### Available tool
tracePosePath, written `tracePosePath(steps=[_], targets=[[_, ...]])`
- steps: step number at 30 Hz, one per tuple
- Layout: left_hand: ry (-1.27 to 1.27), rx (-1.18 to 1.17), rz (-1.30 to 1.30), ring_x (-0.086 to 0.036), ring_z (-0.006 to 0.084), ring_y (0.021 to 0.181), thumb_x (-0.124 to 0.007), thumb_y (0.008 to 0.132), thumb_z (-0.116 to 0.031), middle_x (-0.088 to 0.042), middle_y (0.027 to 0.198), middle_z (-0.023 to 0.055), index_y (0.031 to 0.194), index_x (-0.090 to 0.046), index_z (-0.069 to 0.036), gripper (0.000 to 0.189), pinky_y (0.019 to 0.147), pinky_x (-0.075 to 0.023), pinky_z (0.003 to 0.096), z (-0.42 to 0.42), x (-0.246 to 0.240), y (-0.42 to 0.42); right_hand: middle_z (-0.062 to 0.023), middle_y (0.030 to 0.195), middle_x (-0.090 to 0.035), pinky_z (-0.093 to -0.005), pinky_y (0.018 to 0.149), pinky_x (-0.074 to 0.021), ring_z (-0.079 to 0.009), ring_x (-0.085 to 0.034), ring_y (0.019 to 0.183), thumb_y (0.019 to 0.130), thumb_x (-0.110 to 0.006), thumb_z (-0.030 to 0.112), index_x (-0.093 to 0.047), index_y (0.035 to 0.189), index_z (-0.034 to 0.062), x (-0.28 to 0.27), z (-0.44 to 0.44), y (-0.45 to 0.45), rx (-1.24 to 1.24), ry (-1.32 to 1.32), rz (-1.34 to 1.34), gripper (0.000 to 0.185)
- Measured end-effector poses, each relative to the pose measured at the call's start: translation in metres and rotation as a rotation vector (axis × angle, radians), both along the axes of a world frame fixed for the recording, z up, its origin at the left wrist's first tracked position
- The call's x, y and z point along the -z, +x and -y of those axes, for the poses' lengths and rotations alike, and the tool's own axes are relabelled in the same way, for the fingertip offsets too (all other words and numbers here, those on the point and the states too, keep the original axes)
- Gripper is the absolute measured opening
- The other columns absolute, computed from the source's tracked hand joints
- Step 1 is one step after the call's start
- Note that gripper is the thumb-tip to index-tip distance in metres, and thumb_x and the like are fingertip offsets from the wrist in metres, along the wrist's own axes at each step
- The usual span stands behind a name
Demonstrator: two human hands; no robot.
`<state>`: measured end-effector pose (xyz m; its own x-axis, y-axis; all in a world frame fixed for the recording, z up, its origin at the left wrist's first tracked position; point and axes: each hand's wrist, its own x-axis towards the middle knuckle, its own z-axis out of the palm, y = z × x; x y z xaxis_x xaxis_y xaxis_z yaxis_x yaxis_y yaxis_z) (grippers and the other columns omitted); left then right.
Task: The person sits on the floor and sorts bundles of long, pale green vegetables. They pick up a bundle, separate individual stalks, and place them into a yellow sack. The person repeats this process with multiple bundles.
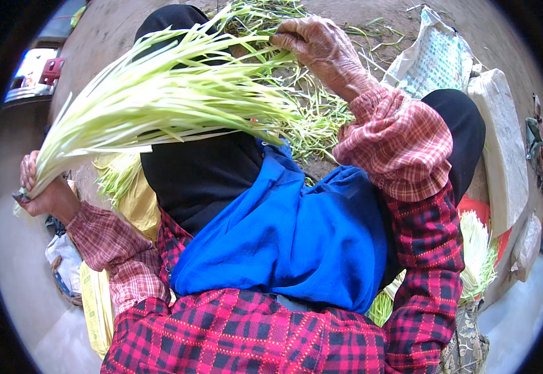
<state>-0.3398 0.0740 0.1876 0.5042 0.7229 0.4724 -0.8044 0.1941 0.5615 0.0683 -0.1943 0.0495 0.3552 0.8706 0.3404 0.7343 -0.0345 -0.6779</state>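
A large bundle of long, pale green and white leaves, like blanched chives point(168, 93), stretches across the upper left above my knee. My left hand point(47, 189) is closed around its white end at the far left. At the other end, my right hand point(316, 49) pinches some green leaf tips between thumb and fingers. Loose leaf scraps point(318, 119) lie on the ground below my right hand, between my knees. A blue cloth apron point(280, 233) covers my lap.
A printed white sack point(439, 56) and a long pale block point(505, 149) lie at the right. More leaf bundles rest at the right point(475, 252) and on a yellow sack point(140, 201) at the left. A red plastic stool point(51, 71) shows at the upper left.
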Motion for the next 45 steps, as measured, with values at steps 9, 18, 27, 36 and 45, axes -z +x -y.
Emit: tracePosePath(steps=[9,18,27,36,45], targets=[[-0.076,-0.064,-0.101,-0.034,0.0159,0.057,-0.048,0.06,-0.024,-0.032,0.057,0.003,0.054,-0.027,-0.016,0.023,0.068,-0.034,0.0312,-0.008,-0.028,0.03,-0.0174,0.07,-0.06,-0.0434,0.062,-0.0463,-0.0349,-0.06,0.066,0.078,-0.058,0.02,-0.064,0.08,0.0046,-0.012,0.011,0.015,0.047,-0.041,0.129,0.016],[-0.048,-0.128,-0.103,-0.037,0.0154,0.055,-0.047,0.061,-0.026,-0.033,0.058,0.0028,0.056,-0.028,-0.015,0.022,0.066,-0.0355,0.0291,-0.004,-0.021,0.034,-0.017,0.074,-0.063,-0.0447,0.065,-0.0475,-0.035,-0.061,0.072,0.078,-0.055,0.022,-0.067,0.083,0.0088,-0.013,0.019,0.018,0.128,-0.083,0.181,0.018],[-0.044,-0.146,-0.072,-0.036,0.0154,0.055,-0.045,0.062,-0.02,-0.033,0.057,0.0033,0.054,-0.027,-0.015,0.02,0.063,-0.0348,0.0296,-0.005,-0.015,0.032,-0.0143,0.076,-0.064,-0.0414,0.067,-0.0485,-0.0313,-0.063,0.073,0.078,-0.058,0.025,-0.066,0.088,0.0106,-0.017,0.017,0.017,0.015,-0.16,0.067,0.019],[-0.156,-0.341,-0.141,-0.04,0.0187,0.068,-0.048,0.073,-0.022,-0.037,0.063,0.0041,0.058,-0.034,-0.012,0.023,0.074,-0.0367,0.0359,-0.002,-0.013,0.026,-0.0131,0.084,-0.064,-0.0378,0.07,-0.048,-0.0298,-0.062,0.08,0.086,-0.055,0.022,-0.063,0.104,0.0138,0.007,0.004,-0.007,-0.171,-0.039,0.088,0.022],[-0.223,0.009,-0.051,-0.039,0.0171,0.067,-0.05,0.086,-0.024,-0.036,0.062,0.002,0.06,-0.033,-0.013,0.033,0.079,-0.0353,0.0375,-0.016,-0.015,0.017,-0.0137,0.078,-0.064,-0.0389,0.065,-0.0499,-0.0296,-0.064,0.075,0.083,-0.055,0.021,-0.065,0.102,0.0178,0.015,0.0,-0.006,-0.093,-0.089,0.41,0.021]])
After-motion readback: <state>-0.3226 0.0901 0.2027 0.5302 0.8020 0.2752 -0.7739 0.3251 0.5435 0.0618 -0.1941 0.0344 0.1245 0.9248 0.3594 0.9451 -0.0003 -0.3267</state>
